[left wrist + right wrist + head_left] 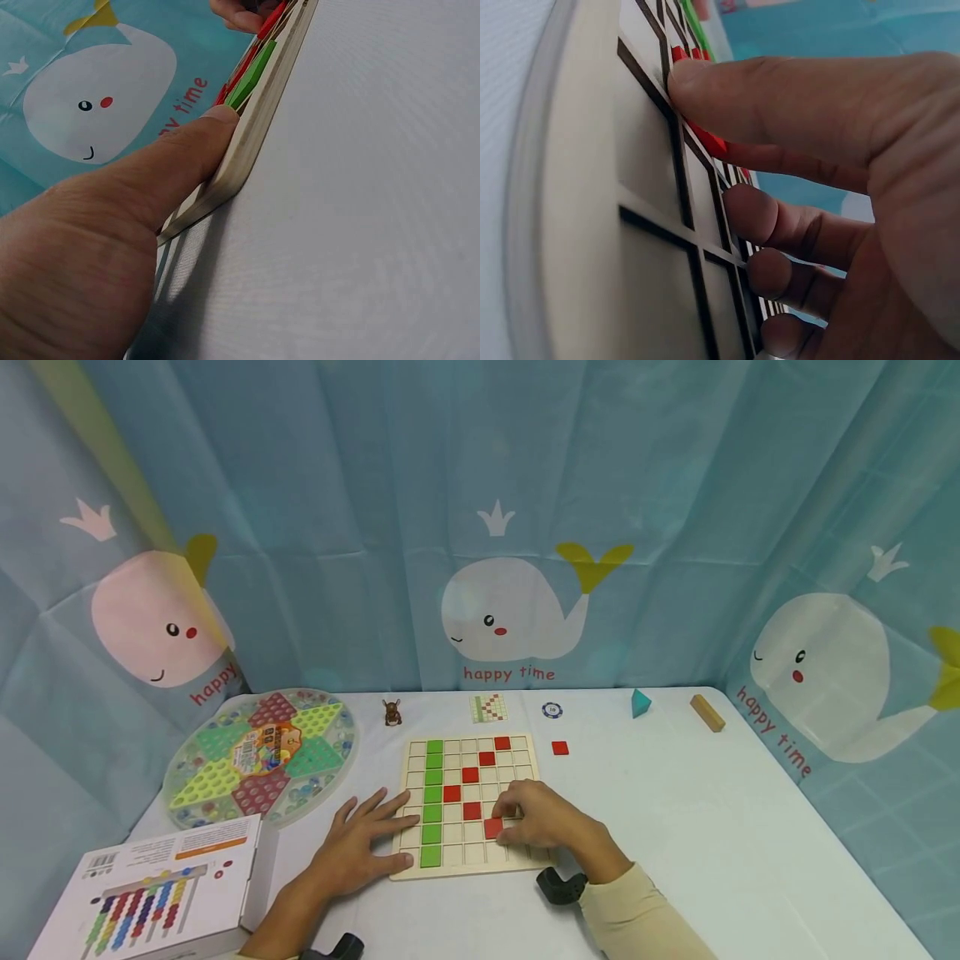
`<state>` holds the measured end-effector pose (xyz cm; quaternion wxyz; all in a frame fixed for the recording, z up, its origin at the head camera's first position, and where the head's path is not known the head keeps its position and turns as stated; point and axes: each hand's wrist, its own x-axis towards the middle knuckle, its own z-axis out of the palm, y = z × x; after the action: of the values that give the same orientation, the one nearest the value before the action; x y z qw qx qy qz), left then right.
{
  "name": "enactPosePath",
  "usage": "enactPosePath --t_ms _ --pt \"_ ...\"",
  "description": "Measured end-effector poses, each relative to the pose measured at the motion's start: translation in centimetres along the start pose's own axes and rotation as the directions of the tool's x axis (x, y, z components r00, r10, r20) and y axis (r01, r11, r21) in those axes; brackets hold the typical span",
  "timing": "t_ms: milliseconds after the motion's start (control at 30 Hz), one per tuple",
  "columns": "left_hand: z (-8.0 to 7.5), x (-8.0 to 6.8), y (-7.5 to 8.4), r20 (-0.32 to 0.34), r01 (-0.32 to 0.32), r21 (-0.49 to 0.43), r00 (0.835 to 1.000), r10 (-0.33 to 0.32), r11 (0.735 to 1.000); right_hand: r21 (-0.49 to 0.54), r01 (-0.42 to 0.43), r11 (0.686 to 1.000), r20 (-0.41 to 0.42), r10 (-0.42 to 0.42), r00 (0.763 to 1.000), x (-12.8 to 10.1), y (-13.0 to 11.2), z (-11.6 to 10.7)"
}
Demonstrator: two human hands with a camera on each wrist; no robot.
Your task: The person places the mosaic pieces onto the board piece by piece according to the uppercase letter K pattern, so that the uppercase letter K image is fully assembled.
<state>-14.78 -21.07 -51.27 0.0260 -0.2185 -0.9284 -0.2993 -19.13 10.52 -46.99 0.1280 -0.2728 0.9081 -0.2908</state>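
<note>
A wooden grid board (457,864) lies on the white table, with a column of green tiles (432,794) near its left side and red tiles (470,775) set along slanting lines. My right hand (542,814) is over the board's lower right part. Its thumb and index finger pinch a red tile (709,141) at a grid square, the other fingers bent close above the grid. My left hand (358,843) rests spread at the board's left edge. In the left wrist view its thumb (202,139) lies on the board's rim beside a green tile (251,79).
Right of the board lies a loose red tile (560,748). Behind are a brown figurine (392,713), a small pattern card (489,708), a poker chip (552,710), a teal pyramid (640,703) and a wooden block (707,713). A round marble game board (225,742) and a box (172,877) stand left.
</note>
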Motion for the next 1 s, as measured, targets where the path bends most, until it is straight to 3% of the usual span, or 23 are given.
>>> enactPosePath --t_ms 300,467,633,800,900,1000 --pt "-0.1 0.0 -0.1 -0.009 -0.007 -0.002 1.0 0.007 1.0 0.0 0.02 1.0 0.012 -0.02 1.0 0.0 -0.1 -0.2" --pt "0.0 0.0 -0.1 -0.014 -0.022 -0.001 1.0 0.022 1.0 0.05 0.039 0.998 -0.012 -0.038 0.999 -0.3 0.1 -1.0" --pt "0.0 0.0 0.0 -0.016 -0.035 0.004 0.999 0.035 0.999 0.087 0.115 0.989 -0.138 -0.103 0.985 -1.0 0.4 -3.6" --pt "-0.1 0.1 0.3 -0.011 -0.03 0.001 1.0 0.03 1.0 0.077 0.177 0.981 -0.293 -0.148 0.945 -2.0 1.0 -6.8" --pt "-0.1 0.0 0.4 -0.012 -0.021 0.0 1.0 0.021 1.0 0.095 0.177 0.98 -0.365 -0.131 0.922 -2.1 2.2 -8.1" --pt "-0.2 -0.1 0.4 -0.012 -0.017 0.004 1.0 0.017 1.0 0.126 0.109 0.986 -0.409 -0.049 0.911 -1.6 4.2 -8.6"
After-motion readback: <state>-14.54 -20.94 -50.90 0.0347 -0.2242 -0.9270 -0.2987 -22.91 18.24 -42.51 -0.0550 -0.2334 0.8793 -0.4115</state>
